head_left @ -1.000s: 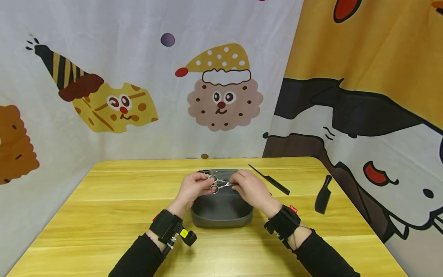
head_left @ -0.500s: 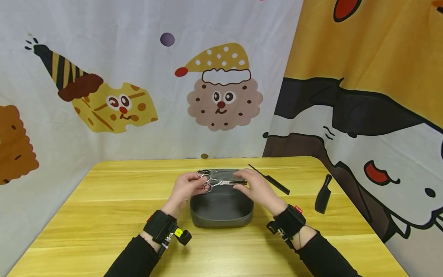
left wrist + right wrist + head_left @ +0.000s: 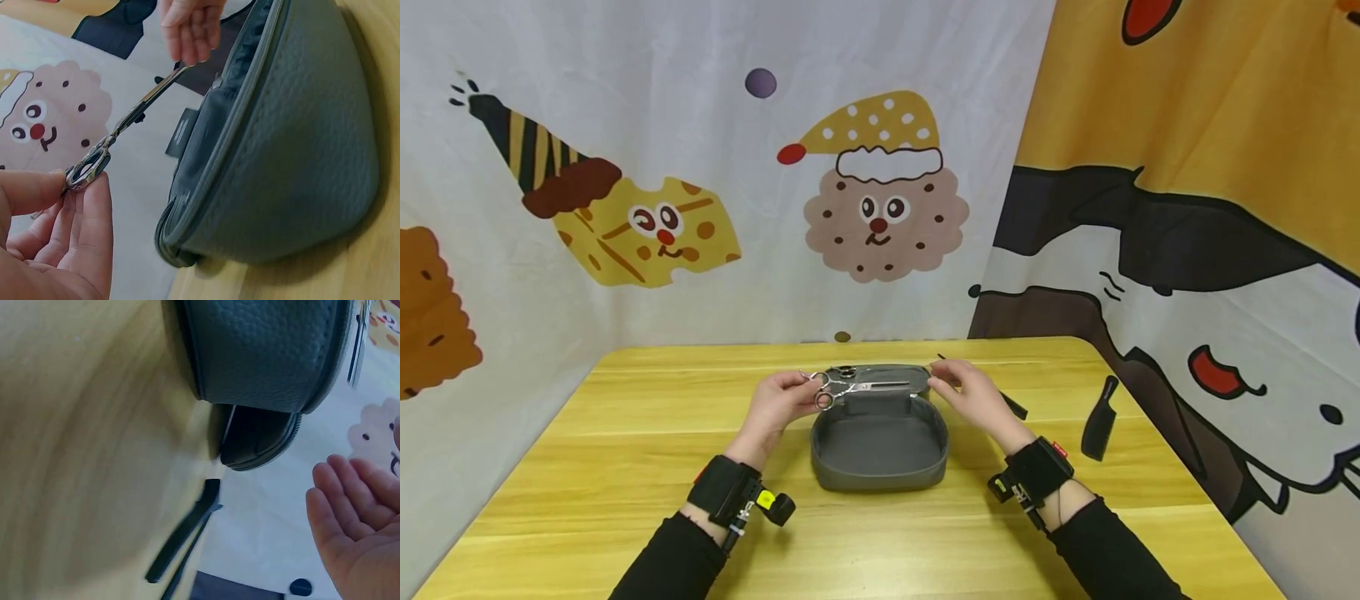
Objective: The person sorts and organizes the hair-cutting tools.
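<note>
In the head view my left hand [image 3: 778, 406] pinches a pair of silver hairdressing scissors [image 3: 872, 387] by the finger rings, blades together and pointing right. The scissors hang over the hinge side of an unzipped grey case [image 3: 880, 481], whose lid lies folded back. A second pair of scissors [image 3: 846, 372] lies on the lid, partly covered from view. My right hand [image 3: 976, 398] stands at the lid's right side with relaxed fingers, beyond the blade tips. The right wrist view shows that palm [image 3: 369, 544] bare. The left wrist view shows thumb and fingers on the rings [image 3: 89, 172].
A tail comb [image 3: 1013, 406] lies behind my right hand, mostly covered by it. Farther right on the wooden table [image 3: 625, 467] is a black handled comb [image 3: 1099, 425]. A printed curtain [image 3: 700, 150] hangs behind the table.
My left hand has moved left with the scissors, drawing the blades away from my right hand. The right hand has loosened its fingers and shifted slightly right.
</note>
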Action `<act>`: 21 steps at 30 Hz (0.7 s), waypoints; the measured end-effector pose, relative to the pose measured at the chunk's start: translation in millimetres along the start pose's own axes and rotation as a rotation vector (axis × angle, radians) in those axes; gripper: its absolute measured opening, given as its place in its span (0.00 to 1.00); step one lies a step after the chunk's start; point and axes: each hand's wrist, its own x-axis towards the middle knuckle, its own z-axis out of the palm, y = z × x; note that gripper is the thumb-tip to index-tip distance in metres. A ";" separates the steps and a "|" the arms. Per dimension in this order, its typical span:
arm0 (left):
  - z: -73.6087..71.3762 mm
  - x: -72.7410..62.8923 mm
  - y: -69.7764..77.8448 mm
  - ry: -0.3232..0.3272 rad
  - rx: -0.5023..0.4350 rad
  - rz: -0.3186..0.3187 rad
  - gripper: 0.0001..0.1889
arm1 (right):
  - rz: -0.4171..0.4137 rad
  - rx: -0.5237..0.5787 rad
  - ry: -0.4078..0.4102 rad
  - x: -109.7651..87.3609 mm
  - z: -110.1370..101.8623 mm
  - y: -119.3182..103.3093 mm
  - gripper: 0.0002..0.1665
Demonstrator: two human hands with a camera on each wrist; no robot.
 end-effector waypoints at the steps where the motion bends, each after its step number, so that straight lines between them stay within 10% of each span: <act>1: -2.7 -0.2 0.5 0.000 -0.004 0.002 0.06 | 0.025 0.016 -0.006 0.8 -0.1 2.3 0.24; 21: -44.0 -7.1 4.5 0.058 -0.057 -0.031 0.04 | 0.339 0.316 -0.164 14.7 3.6 31.8 0.32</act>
